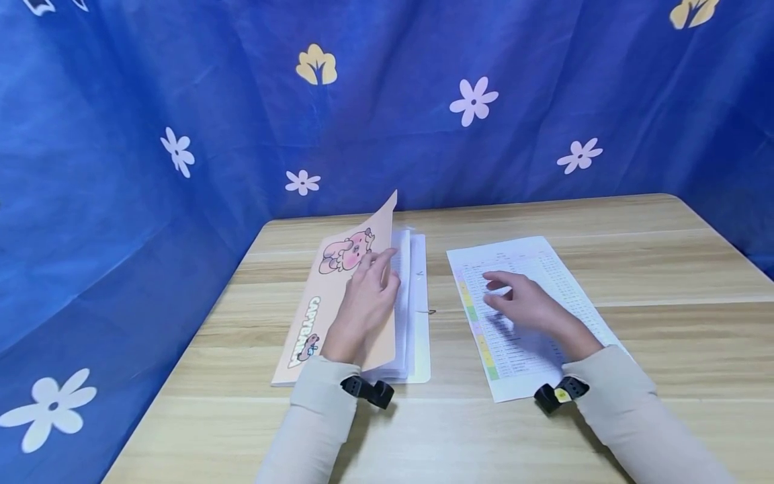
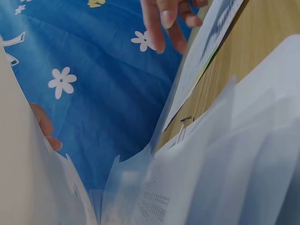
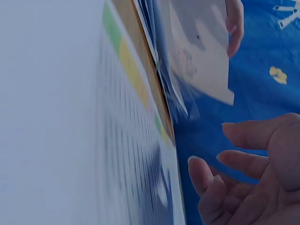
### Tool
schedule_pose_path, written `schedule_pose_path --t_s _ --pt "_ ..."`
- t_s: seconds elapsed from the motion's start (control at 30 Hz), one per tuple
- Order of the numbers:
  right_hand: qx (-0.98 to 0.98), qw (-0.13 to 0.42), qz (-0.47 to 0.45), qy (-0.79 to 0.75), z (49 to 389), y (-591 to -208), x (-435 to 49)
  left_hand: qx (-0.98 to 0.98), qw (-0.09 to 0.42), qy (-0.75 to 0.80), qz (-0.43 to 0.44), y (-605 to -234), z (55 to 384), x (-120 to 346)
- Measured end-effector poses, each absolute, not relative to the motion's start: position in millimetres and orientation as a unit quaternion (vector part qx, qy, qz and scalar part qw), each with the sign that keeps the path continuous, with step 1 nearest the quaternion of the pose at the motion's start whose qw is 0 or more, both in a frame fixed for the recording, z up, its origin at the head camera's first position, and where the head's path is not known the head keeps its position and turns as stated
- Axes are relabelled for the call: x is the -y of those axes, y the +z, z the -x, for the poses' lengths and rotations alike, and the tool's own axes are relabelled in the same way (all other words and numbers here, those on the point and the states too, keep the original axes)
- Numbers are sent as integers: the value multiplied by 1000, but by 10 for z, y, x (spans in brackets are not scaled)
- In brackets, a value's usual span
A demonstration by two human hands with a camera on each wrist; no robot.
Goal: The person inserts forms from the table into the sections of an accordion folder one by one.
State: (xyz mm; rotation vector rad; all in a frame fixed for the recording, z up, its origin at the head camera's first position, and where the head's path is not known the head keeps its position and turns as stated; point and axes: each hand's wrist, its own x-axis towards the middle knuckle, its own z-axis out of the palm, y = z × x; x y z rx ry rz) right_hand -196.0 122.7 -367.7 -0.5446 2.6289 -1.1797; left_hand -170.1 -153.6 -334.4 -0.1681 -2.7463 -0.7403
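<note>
A peach folder [image 1: 338, 302] with a cartoon pig and capybara lettering lies at the left, its cover tilted up along the right side. My left hand [image 1: 365, 302] rests on the outer face of this cover, and its fingertips [image 2: 43, 119] reach past the free edge. Under the cover are clear sleeves [image 2: 220, 154] with printed pages. A printed sheet [image 1: 496, 255] with a table and a coloured column lies flat at the right. Above it hovers my right hand [image 1: 523, 302], fingers loosely bent, holding nothing and apart from the paper.
The wooden table [image 1: 683, 323] carries both papers. A small metal clasp [image 1: 431, 312] sticks out at the folder's right side. A blue curtain [image 1: 387, 134] with flowers hangs behind the table and at its left. Each wrist wears a black strap [image 1: 369, 391] with a camera.
</note>
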Motion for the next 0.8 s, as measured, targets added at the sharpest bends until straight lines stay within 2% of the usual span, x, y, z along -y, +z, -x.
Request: schedule_pose_path --t_s 0.47,0.8 --pt "-940 32 103 -325 2112 -3613 -1793 951 154 -261 61 -3347 1706 1548" --pt "-949 56 31 -310 2137 -3730 -2149 953 139 -264 54 -3370 1704 1549"
